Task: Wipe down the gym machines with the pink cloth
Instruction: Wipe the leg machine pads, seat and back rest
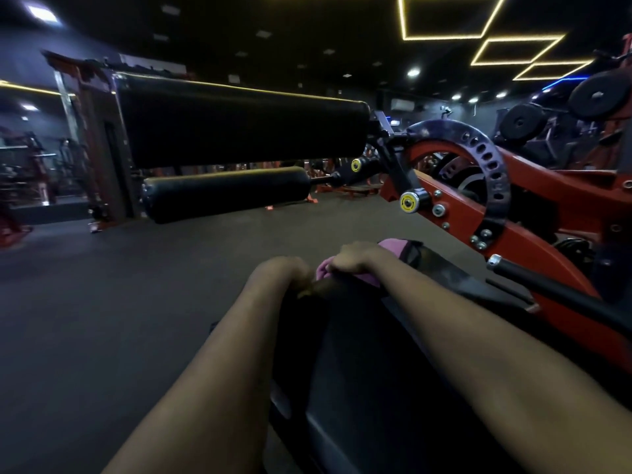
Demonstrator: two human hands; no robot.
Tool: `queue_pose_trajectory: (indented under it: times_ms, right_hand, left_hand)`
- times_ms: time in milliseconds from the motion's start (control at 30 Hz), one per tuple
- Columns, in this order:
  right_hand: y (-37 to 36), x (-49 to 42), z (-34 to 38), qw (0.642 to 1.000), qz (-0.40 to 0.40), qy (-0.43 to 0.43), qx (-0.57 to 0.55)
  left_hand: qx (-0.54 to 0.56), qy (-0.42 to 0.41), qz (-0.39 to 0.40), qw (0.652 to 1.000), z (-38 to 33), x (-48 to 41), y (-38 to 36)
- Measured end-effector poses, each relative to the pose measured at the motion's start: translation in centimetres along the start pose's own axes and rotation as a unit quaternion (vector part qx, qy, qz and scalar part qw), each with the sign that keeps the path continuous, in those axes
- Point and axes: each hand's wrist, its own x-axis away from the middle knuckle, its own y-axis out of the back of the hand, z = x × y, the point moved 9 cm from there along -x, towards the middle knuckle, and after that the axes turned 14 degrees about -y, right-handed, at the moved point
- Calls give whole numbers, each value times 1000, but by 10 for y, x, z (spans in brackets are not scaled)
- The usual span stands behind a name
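A pink cloth (pixel 393 246) lies bunched on the far end of a black padded seat (pixel 369 371) of a red leg machine (pixel 533 234). My right hand (pixel 355 256) sits on top of the cloth, fingers curled over it and over the pad's front edge. My left hand (pixel 285 271) curls over the pad's left front corner beside the cloth; its fingers are hidden behind the edge. Both forearms stretch forward along the seat.
Two black roller pads (pixel 239 121) (pixel 225 193) hang across the view ahead of the seat. A perforated black adjustment arc (pixel 492 159) with yellow knobs and a grey-tipped handle (pixel 513 266) stand to the right. Dark rubber floor (pixel 119 285) spreads left; weight plates sit at far right.
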Motion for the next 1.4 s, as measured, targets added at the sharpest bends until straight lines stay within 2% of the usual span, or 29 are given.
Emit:
queue_pose_trajectory:
  times_ms: [67,167,267,333,433,500,567,667,767,833,967,1067,1133,1200,1300,1400]
  right_hand:
    - [1,3,5,1000,-14,18,-11]
    - [8,10,8,1000,-9,-9,-15]
    - [-5,19,30,1000,0,-8,17]
    - [-5,23,38,999,-29,13,12]
    - [5,22,33,999,-31,-5,-43]
    - [4,24,37,999,-25,-20,-20]
    - [-3,32,56,999,-34,-11,9]
    - [-7,47,70,997,-59,28,-33]
    - [1,47,55,996,-68,-15,-64]
    - [0,54,63,995,-83,-40,-24]
    - [-16,83,107,990,-137,-5,-21]
    - [-8,99,116,993,-111,14,-19]
    - [-2,101,110,997,-64,23,24]
    - [-5,101,99,997,-37,13,68]
    - [-12,92,88,998,-46,-34,30]
    - [-11,96,104,998,-54,-38,8]
  left_hand:
    - [-16,-12,3,1000,4,11,1]
    - [-42,-8,-33,999,32,23,3]
    - [-8,9,-50,999,73,35,-14]
    - [28,7,-94,995,89,39,-26]
    - [73,6,-192,979,104,48,-30]
    - [130,16,-231,964,107,54,-30]
    - [166,18,-254,953,106,59,-27]
    - [192,19,-290,937,104,68,-24]
    - [208,18,-311,927,104,71,-24]
    - [221,19,-327,919,107,75,-22]
    - [252,19,-371,893,107,82,-20]
    - [267,20,-421,867,107,98,-18]
    - [260,8,-420,869,107,105,-15]
    - [242,6,-390,888,113,106,-14]
    - [228,-12,-339,913,128,103,-14]
    - [221,-58,-311,922,139,102,-14]
